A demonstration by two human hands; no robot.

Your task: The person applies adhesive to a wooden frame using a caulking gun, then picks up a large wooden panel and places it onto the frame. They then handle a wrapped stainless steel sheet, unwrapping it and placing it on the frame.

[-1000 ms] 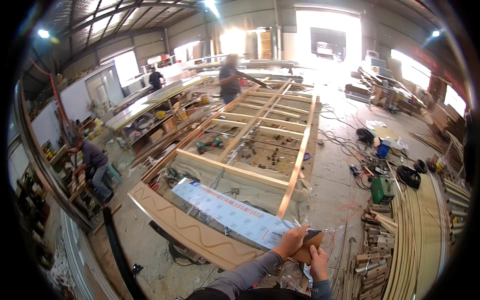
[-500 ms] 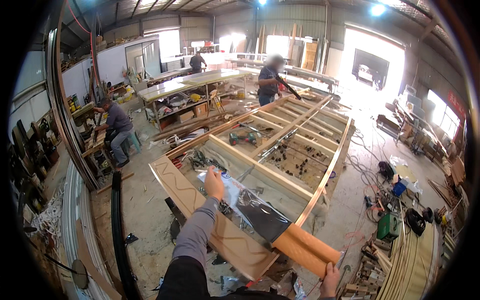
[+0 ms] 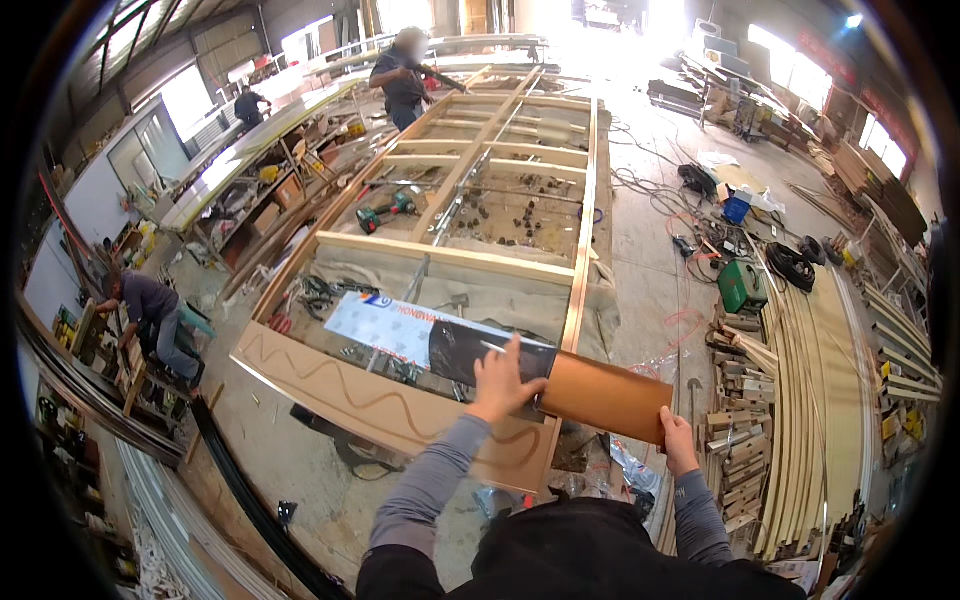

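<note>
A long, flat strip crosses in front of me. Its right part is a bare copper-coloured panel (image 3: 612, 396); leftward come a glossy black stretch (image 3: 455, 352) and a printed pale-blue film (image 3: 380, 326). My right hand (image 3: 678, 442) pinches the panel's right end. Fingers spread, my left hand (image 3: 505, 382) is at the black stretch, near its border with the copper; whether it presses down is unclear. Beneath and nearer lies a brown board (image 3: 370, 395) with a wavy brown bead along it, at the near end of a wooden frame (image 3: 440, 252).
Inside the frame are a cordless drill (image 3: 386, 211), pliers (image 3: 322, 290) and scattered small dark parts. A green case (image 3: 741, 286), cables and stacked wood strips (image 3: 815, 400) lie to the right. One person (image 3: 400, 80) stands by the frame's far left; another (image 3: 150, 315) sits at left.
My left hand has left the film's far-left end, moved right to the black stretch and spread its fingers. My right hand still holds the copper end. The view has turned right and downward.
</note>
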